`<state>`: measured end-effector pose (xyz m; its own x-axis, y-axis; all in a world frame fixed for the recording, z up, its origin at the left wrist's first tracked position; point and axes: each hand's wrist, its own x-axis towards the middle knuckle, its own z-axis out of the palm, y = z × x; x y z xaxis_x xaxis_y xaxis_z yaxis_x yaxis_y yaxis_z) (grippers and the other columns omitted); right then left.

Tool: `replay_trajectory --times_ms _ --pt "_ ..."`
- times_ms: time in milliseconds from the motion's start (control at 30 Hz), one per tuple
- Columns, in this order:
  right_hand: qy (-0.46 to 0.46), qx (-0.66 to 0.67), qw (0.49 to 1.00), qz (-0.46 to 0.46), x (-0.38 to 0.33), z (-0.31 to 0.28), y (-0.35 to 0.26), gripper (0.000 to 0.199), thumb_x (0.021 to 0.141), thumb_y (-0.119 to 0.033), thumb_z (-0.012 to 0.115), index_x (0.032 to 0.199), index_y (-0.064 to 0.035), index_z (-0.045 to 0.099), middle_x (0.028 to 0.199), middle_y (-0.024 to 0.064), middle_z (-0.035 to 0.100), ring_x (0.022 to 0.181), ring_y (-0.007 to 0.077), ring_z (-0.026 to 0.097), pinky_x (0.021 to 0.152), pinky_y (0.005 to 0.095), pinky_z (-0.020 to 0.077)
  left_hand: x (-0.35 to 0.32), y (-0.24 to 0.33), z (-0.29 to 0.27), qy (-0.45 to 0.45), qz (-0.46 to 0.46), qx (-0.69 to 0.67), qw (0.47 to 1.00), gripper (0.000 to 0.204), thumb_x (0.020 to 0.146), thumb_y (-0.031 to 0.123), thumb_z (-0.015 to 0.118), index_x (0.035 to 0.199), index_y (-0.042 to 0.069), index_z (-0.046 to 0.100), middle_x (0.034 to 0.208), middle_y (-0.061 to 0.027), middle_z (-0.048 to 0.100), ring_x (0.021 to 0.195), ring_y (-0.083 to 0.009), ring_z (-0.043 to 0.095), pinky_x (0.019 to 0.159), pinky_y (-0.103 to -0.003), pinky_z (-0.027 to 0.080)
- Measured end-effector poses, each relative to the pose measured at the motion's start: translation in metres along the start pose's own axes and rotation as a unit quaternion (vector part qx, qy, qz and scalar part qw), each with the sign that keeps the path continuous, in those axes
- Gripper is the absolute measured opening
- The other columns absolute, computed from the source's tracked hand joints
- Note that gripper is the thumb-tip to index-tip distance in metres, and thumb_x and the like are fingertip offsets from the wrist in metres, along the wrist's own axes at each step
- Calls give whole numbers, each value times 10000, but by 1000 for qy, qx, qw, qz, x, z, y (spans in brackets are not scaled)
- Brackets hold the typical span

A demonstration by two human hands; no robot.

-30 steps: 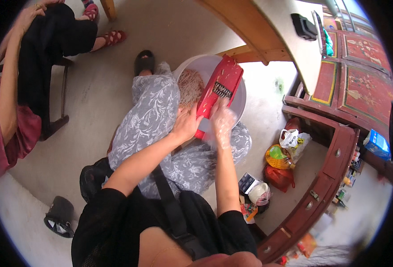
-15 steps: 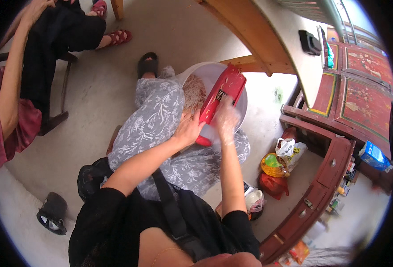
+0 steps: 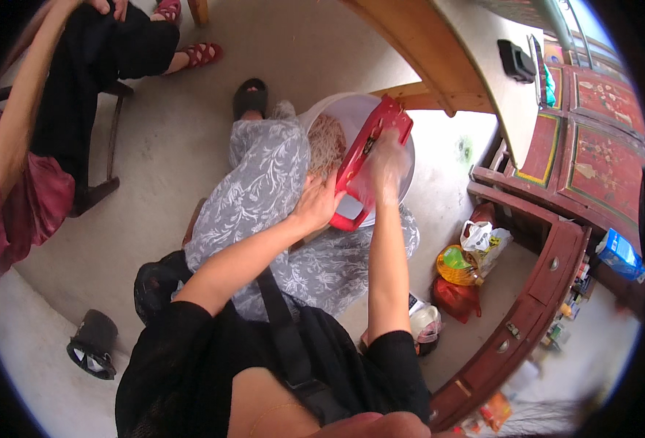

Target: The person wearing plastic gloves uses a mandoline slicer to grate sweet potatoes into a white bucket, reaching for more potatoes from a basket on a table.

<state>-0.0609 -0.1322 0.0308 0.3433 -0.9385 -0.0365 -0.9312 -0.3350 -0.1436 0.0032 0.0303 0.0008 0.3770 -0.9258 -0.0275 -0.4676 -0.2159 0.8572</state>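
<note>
A long red grater (image 3: 365, 152) with a frame handle at its near end leans over a white tub (image 3: 404, 191). Pale shreds (image 3: 327, 146) lie in the tub's left part, and a few bits cling to the grater. My left hand (image 3: 315, 204) grips the grater's left edge near the handle. My right hand (image 3: 389, 164), covered in thin clear plastic, is against the grater's right side. Motion blurs its fingers, and anything under them is hidden. The tub stands between my legs in grey patterned trousers (image 3: 256, 182).
A wooden table (image 3: 439, 66) stands just beyond the tub. At right are bags and a yellow-lidded container (image 3: 455, 264) beside a dark red drawer unit (image 3: 548, 274). Another person (image 3: 103, 80) sits at upper left. A black bin (image 3: 94, 343) is at lower left.
The whole view has shifted slightly. The grater has tilted and its near handle shows more openly. My right hand has moved a little farther up along it; my left hand keeps its hold.
</note>
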Motion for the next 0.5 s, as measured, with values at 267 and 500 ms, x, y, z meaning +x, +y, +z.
replay_trajectory --times_ms 267,500 --pt "60 -57 997 12 -23 -7 -13 167 872 -243 497 932 -90 520 538 186 564 540 380 600 483 483 459 3 0 4 -7 -16 2 1000 494 816 194 590 1234 0 411 1022 -172 589 945 -298 543 851 -409 320" --pt "64 155 982 89 -54 -27 -33 186 887 -236 512 939 -59 533 718 220 612 700 398 611 606 456 464 4 0 4 35 16 36 999 482 829 219 585 1213 -24 424 988 -160 601 927 -298 544 855 -404 320"
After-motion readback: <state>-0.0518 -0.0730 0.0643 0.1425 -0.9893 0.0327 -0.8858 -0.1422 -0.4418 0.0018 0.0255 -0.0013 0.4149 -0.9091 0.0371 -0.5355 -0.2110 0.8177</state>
